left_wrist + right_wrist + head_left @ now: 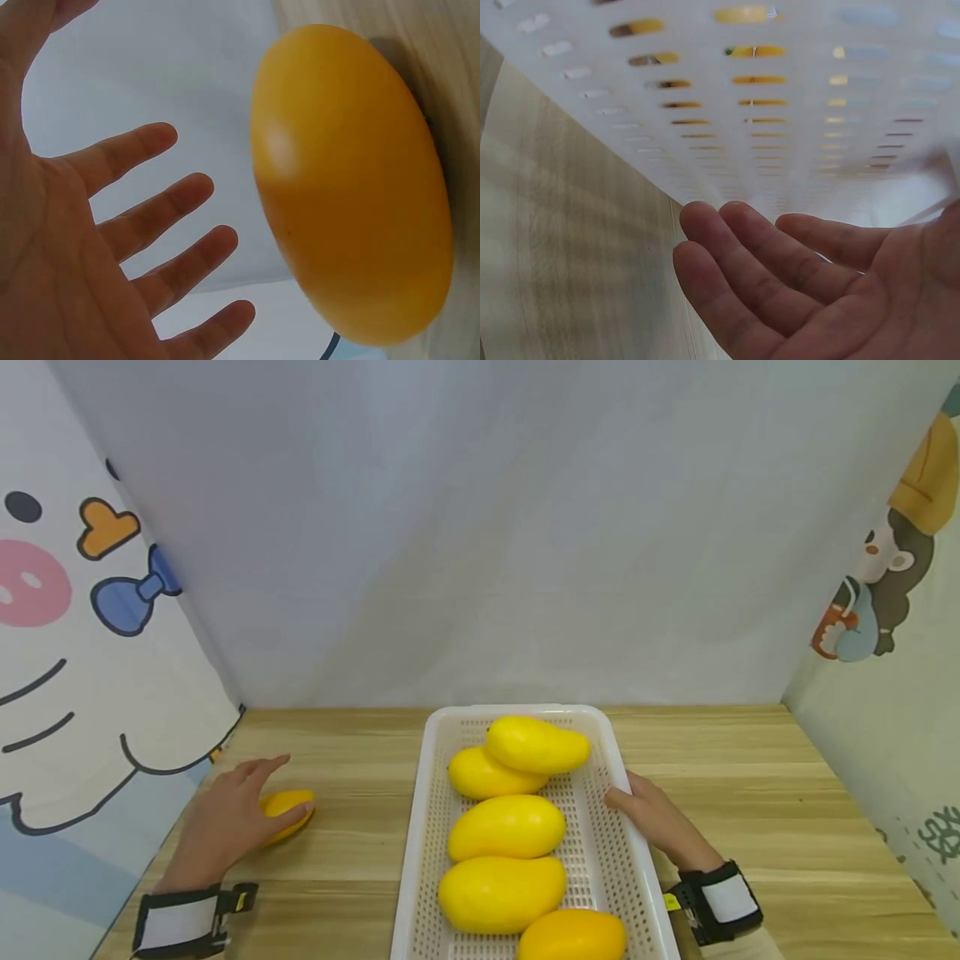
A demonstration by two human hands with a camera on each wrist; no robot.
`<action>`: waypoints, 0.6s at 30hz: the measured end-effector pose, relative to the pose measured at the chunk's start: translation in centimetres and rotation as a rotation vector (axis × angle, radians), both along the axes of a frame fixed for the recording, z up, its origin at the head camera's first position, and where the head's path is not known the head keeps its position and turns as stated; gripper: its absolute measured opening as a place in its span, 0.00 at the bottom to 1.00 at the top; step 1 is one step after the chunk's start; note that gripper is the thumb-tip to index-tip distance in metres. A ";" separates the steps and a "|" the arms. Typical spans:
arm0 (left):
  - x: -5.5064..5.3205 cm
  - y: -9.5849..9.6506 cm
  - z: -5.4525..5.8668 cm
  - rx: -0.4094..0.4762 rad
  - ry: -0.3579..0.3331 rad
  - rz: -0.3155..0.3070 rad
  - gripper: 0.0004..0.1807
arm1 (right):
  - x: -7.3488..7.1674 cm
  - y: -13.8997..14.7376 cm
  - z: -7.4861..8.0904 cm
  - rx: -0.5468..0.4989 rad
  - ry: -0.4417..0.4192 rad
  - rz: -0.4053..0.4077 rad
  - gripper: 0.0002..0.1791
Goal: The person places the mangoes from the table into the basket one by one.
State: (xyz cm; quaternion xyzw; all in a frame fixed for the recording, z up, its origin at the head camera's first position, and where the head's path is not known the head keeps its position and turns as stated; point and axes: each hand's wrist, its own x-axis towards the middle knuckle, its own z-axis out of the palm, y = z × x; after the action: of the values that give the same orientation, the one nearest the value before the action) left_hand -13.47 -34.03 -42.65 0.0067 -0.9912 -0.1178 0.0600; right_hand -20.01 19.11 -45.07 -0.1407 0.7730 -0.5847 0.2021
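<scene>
A white perforated plastic basket (431,777) stands on the table, and several yellow mangoes (506,828) lie inside it, one resting on another at the far end. My right hand (663,818) holds the basket's right rim, thumb over the edge and fingers along the outer wall. Those fingers (780,277) show under the slotted side in the right wrist view. At the left, a single orange-yellow mango (352,187) lies on the table. My left hand (228,818) hovers over it with spread fingers, apart from the fruit in the left wrist view, its thumb overlapping it in the head view.
The wood-grain table (750,793) runs back to a plain grey cloth wall (510,543). Printed cloth panels rise on the left (75,710) and on the right (900,710). Both wrists wear black straps with white patches.
</scene>
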 end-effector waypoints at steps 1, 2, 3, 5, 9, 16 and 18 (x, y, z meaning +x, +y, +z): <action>0.0 -0.1 -0.2 0.003 -0.010 -0.002 0.51 | 0.0 0.0 0.0 0.001 0.004 0.002 0.32; -0.1 -0.2 -0.3 0.005 -0.022 -0.003 0.51 | 0.0 0.0 0.0 0.004 0.009 0.001 0.32; -0.1 -0.3 -0.5 0.006 -0.032 -0.006 0.51 | 0.0 0.0 0.0 0.004 0.009 0.002 0.32; -0.3 -0.5 -0.9 0.006 -0.055 -0.005 0.50 | -0.1 0.0 0.0 0.004 0.008 0.001 0.31; -0.5 -0.8 -1.5 -0.002 -0.094 -0.004 0.49 | -0.1 0.0 0.0 -0.002 -0.002 -0.002 0.31; -0.6 -1.1 -2.0 -0.010 -0.122 -0.025 0.48 | -0.1 0.0 0.0 -0.004 -0.001 -0.003 0.31; -0.5 -1.0 -2.2 -0.005 -0.130 -0.028 0.49 | -0.1 0.0 0.0 -0.002 0.000 -0.004 0.31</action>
State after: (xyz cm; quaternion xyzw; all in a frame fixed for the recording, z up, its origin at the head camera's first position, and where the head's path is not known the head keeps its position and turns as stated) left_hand -14.02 -35.08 -44.88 0.0003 -0.9933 -0.1157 -0.0062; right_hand -20.09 19.13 -45.10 -0.1394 0.7728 -0.5856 0.2008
